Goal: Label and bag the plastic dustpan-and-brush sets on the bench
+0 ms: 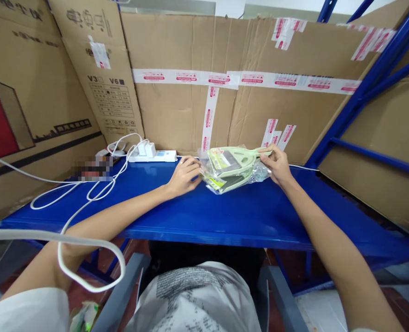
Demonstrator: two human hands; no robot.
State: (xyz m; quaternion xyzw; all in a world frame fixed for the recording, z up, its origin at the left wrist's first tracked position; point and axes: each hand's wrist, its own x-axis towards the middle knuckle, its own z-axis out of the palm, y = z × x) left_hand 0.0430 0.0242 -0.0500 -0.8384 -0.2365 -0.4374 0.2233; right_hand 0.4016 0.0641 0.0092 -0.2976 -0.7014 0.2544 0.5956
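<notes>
Two light green, long-handled tools with dark grey flat heads [234, 158] lie one over the other, with yellow-green labels on the heads. Clear plastic packaging [209, 184] wraps around them, crinkled near the handles. My right hand [275, 163] pinches the handle end of the upper tool, thumb and fingers closed. At the opposite end, my left hand [186, 176] has curled fingers on the left edge of the packaging; its fingertips are partly hidden. The whole bundle is tilted just above the blue table [225, 216], close to the cardboard wall.
Behind the table stands a taped cardboard wall [176, 110], with a printed box [27, 92] on the left. A white power strip [163, 157] and looping white cables [97, 193] occupy the left side. One cable loop hangs in front of my left arm. Blue metal bars [359, 94] rise at right.
</notes>
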